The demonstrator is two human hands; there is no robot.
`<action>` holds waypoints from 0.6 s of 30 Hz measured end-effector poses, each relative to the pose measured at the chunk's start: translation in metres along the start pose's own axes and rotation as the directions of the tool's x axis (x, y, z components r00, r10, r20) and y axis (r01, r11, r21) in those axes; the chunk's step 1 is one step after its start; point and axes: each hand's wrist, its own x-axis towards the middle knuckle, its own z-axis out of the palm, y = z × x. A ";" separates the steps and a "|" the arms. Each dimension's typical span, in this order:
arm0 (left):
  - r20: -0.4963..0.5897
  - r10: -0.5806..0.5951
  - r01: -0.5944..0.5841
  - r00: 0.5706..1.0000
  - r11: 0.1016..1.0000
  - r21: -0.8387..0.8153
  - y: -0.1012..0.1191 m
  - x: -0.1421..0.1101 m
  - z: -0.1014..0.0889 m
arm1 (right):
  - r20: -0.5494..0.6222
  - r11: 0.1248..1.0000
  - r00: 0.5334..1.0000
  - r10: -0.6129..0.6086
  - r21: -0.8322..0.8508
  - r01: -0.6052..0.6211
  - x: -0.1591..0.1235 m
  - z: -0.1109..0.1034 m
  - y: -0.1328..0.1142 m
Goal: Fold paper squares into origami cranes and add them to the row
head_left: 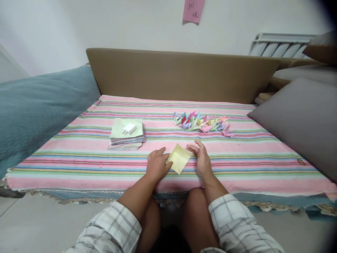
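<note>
While the left hand [159, 164] holds one yellow sheet [179, 159] by its left edge, thumb laid over the paper, the right hand [202, 159] sits open beside the right corner, fingers loosely curved — whether a fingertip touches it, I cannot tell. The sheet lies at the near middle of the striped cloth [79, 154], tilted like a diamond and creased.

On the wall [131, 26], one pink note [193, 11] reads "301" by hand, with marks below that are unclear. The one white charger [129, 129] shows two prongs and no readable brand; it rests on one stack of paper [126, 140], left of the hands and farther off. Far and to the right is one cluster of folded paper cranes [201, 123] in many colours — well over a dozen, too overlapped to count exactly.
</note>
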 end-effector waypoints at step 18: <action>-0.012 -0.005 0.005 1.000 1.000 0.001 0.000 0.000 0.001 | 0.279 0.960 0.960 -0.012 -0.265 0.089 -0.004 -0.001 -0.001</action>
